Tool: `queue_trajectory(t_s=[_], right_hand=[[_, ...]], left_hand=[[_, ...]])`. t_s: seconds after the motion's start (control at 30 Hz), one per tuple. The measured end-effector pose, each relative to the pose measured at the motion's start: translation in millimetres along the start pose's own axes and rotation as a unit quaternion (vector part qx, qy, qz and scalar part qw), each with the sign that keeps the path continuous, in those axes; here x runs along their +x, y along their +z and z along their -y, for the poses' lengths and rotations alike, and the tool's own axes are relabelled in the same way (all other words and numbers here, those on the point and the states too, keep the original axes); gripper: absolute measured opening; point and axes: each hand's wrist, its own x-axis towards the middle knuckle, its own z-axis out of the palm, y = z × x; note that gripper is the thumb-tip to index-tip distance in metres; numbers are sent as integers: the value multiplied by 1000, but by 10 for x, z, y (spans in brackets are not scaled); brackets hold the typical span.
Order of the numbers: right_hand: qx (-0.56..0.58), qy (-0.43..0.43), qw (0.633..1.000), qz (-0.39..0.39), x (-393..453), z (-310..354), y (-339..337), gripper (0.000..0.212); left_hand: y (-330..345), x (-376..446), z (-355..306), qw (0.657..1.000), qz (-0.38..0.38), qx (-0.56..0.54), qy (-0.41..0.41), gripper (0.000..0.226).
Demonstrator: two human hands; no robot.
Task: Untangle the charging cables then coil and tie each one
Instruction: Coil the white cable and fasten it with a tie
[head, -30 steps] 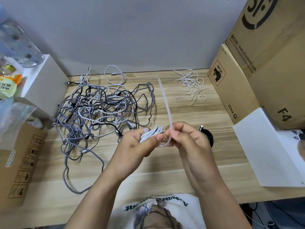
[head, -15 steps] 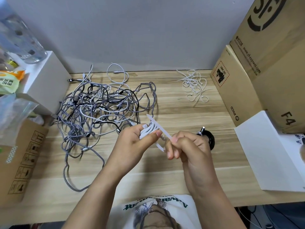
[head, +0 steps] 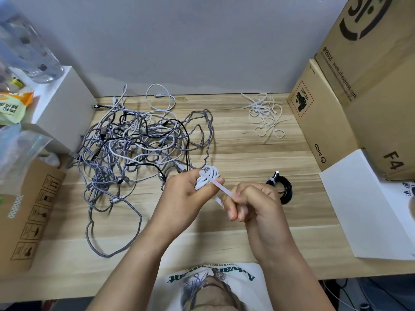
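Head view, frame centre: left hand (head: 186, 198) grips a small coiled white charging cable (head: 207, 177), fingers curled round the bundle, thumb pressed along its side. A white plastic zip tie (head: 221, 190) wraps the coil and its tail runs down-right into the right hand (head: 253, 204), whose curled fingers pinch the tail; tie looks taut between the two hands. Both hands are held above the light wooden tabletop (head: 247, 153), lower centre of frame. Left-centre of frame: big tangled heap of grey braided, white and black cables (head: 134, 144) lying on the table, one grey loop trailing toward the lower left. Just right of the right hand: a coiled black cable (head: 284, 187), already tied, flat on the table. Upper right of the table: loose pile of white zip ties (head: 265, 115). Right edge: stacked brown cardboard boxes (head: 359, 97), with a white flat box (head: 368, 205) below them. Upper left: white box (head: 60, 104) with a clear bottle (head: 29, 52) on top.
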Motion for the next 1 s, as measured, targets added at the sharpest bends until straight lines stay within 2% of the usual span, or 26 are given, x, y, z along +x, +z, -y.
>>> queue_trajectory(t_s=[0.07,0.2,0.37,0.57,0.7,0.8,0.93,1.0], right_hand=[[4,0,1000,-1,4,-14,-7,21],[18,6,1000,-7,12,-26,-9,21],[25,12,1000,-14,26,-40,-10,22],[31,25,999,-16,19,-16,-2,24],[23,37,999,-23,6,-25,15,33],[33,31,998,-42,12,-51,20,33],[42,4,995,-89,26,-102,31,26],[59,-3,993,-100,32,-110,40,27]], left_hand=[[2,2,11,1000,-1,2,-3,22],[5,-4,2,1000,-1,-11,-11,33],[15,-4,-9,1000,1,-18,-16,29],[30,-6,57,1000,-2,28,11,26],[34,8,142,996,-16,88,16,35],[31,14,159,997,-15,77,19,36],[25,23,95,999,-13,36,10,15],[21,23,64,999,-10,39,10,18]])
